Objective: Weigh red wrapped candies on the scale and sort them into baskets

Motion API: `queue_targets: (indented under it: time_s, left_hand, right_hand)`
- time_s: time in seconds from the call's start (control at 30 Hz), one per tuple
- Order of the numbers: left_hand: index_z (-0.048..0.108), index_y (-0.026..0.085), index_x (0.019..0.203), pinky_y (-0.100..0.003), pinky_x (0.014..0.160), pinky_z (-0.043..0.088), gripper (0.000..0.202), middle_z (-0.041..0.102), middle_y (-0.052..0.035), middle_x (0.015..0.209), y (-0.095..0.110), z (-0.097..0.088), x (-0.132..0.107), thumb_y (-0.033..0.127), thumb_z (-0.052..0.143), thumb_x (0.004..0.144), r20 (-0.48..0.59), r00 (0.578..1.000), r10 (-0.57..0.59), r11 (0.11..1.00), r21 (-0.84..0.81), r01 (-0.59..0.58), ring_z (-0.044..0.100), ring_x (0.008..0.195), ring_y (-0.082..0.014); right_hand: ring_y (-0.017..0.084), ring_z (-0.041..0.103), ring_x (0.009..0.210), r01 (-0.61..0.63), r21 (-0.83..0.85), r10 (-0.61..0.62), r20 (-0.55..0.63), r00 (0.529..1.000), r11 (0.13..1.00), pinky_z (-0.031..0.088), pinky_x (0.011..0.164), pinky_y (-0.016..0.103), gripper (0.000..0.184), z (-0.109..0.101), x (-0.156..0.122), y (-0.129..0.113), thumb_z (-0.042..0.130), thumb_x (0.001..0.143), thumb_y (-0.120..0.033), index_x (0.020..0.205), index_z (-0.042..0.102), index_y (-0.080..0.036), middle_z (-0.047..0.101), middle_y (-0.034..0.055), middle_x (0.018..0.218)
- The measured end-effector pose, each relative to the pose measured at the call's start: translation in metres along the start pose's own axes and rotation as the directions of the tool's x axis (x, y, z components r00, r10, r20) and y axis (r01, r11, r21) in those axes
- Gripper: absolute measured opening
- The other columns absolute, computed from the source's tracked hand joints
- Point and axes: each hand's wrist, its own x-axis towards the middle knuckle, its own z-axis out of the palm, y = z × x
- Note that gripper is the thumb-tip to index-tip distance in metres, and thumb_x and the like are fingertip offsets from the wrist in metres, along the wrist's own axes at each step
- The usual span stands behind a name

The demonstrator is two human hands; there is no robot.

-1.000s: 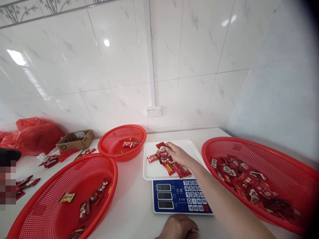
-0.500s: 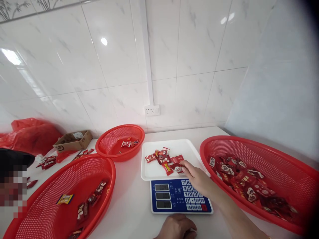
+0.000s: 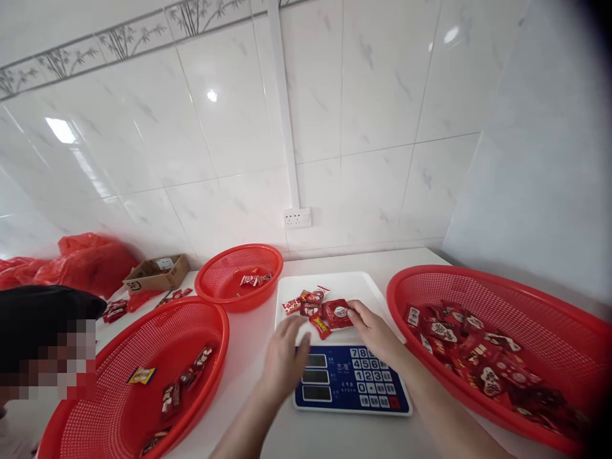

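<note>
On the white weighing tray (image 3: 373, 294) of a digital scale (image 3: 335, 379) lies a small pile of wrapped candies (image 3: 310, 308), mostly red. My right hand (image 3: 377, 331) pinches the right edge of a flat red candy packet (image 3: 337, 313) with a pale printed label, at the pile's right side. Over the left part of the scale is my left hand (image 3: 285, 357), blurred, its thumb apart from its fingers and nothing visible in it. It is close to the candy with yellow lettering (image 3: 320, 326) at the tray's front.
A large red basket (image 3: 478, 280) full of candy packets stands at right. Two more red baskets, one near (image 3: 109, 357) and one far (image 3: 239, 299), hold a few candies at left. Behind are a cardboard box (image 3: 157, 275) and red bags (image 3: 95, 261). Another person's head (image 3: 43, 319) is at far left.
My left hand has risen from the table in front of the scale to the tray's front edge. The red packet in my right hand now lies flatter, facing up. The view has shifted slightly.
</note>
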Motion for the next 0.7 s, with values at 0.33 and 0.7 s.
queue_targets:
  time_s: [0.33,0.7]
  left_hand:
    - [0.053,0.018,0.12,-0.051,0.105,0.027,0.036,0.062,-0.0107,0.117,-0.008,-0.005,0.036,0.036,0.042,0.091,0.215,0.938,-0.273,0.888,0.43,0.16,0.05,0.116,-0.0273]
    - [0.034,0.027,0.139,-0.056,0.108,0.019,0.071,0.026,-0.01,0.15,0.005,0.02,0.05,0.057,0.055,0.078,0.365,0.918,-0.157,0.954,0.297,0.045,0.016,0.138,-0.0335]
  right_hand:
    - [0.024,0.061,0.103,0.038,0.155,-0.023,-0.1,0.995,0.987,0.047,0.092,0.04,0.037,-0.015,-0.045,0.001,0.035,0.091,-0.049,0.109,0.052,-0.022,0.063,0.0087,0.112]
    - [0.022,0.065,0.094,0.084,0.302,-0.026,-0.189,0.982,0.95,0.054,0.085,0.035,0.04,-0.013,-0.077,0.0,0.039,0.088,-0.054,0.103,0.056,-0.022,0.065,0.0101,0.105]
